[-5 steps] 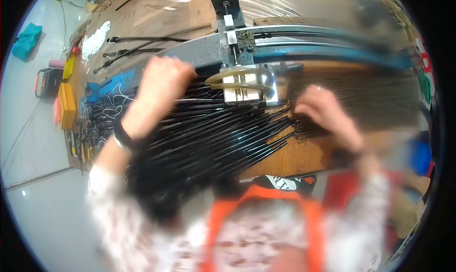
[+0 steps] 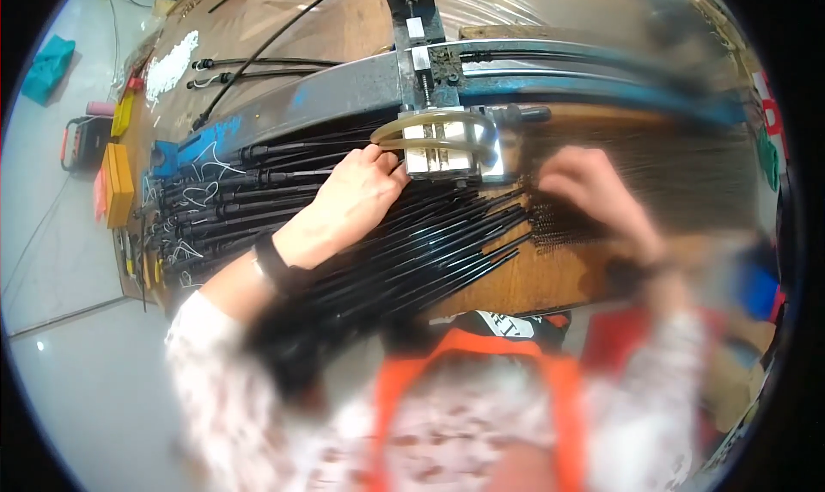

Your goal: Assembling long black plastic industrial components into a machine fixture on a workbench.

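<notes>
My left hand [image 2: 357, 191] is curled by the boxy silver metal clamp [image 2: 418, 160], right hand [image 2: 586, 184] half-closed right of it, can't tell what either's gripping; long glossy black rods [image 2: 430, 244] fan out on my side of it.

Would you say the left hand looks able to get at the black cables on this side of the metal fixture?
Probably yes: the left hand is close by the black cables, many lie uncovered there, and the metal fixture stands beyond them.

We see glossy black cables [image 2: 438, 243] massed slantwise mid-frame; silver clamp block [image 2: 417, 167], upper centre, tan tube [image 2: 434, 116] looped across; thin dark wires [image 2: 696, 178] spread right.
</notes>
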Demonstrator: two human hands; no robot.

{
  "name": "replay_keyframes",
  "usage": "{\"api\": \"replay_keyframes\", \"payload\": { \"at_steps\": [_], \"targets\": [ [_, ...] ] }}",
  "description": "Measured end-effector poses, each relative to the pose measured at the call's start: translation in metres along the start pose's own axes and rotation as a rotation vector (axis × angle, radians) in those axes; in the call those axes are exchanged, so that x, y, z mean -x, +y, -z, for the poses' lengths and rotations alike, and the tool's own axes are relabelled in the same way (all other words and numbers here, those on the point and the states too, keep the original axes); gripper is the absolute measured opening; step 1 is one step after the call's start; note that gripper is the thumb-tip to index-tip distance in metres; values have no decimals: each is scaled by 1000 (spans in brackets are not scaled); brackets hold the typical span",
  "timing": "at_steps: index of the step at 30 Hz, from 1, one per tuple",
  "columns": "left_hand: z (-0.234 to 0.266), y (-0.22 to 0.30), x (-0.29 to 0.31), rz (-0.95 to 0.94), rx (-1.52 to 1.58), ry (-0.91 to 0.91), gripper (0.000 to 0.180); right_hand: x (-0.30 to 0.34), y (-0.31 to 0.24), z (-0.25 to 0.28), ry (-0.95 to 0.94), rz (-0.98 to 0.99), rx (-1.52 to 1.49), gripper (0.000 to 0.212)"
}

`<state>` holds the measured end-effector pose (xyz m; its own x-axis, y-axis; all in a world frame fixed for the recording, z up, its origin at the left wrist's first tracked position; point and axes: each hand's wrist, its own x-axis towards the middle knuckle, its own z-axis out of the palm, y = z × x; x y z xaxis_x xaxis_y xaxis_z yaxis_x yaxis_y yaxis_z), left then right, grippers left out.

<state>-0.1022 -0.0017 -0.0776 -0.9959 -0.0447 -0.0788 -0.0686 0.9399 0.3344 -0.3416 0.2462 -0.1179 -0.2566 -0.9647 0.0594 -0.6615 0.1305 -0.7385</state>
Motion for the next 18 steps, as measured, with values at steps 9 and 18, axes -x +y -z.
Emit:
{"api": "replay_keyframes", "payload": {
  "at_steps": [9,18],
  "targets": [
    [-13,-4,22,-179,-183,85,59,19,-8,-5,10,-149,55,24],
    [-4,39,23,-123,-218,127,61,31,0,-10,344,149,421,23]
  ]
}}
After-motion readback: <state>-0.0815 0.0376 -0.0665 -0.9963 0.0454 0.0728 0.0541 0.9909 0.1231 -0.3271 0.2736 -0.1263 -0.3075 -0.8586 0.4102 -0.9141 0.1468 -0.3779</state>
